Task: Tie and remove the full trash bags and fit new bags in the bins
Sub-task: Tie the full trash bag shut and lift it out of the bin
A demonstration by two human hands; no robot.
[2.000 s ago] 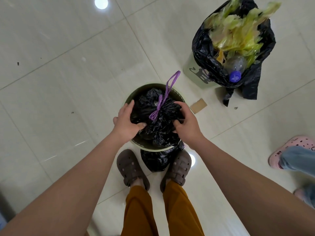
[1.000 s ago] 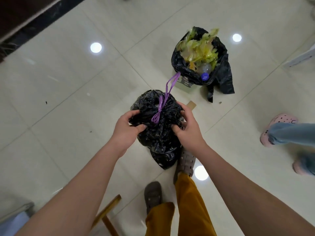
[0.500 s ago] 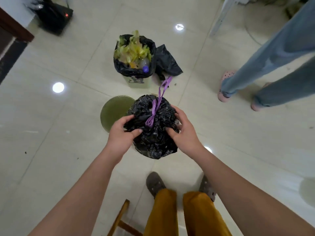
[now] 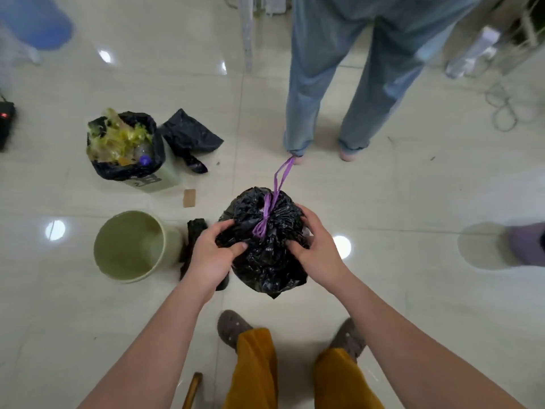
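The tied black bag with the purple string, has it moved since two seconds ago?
Yes. The tied black bag, then sitting inside the round green bin, is now out, held to the bin's right by both hands.

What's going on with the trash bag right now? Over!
Left hand and right hand both grip the tied black bag, held over the floor. Green bin stands unlined. Person in jeans stands just ahead.
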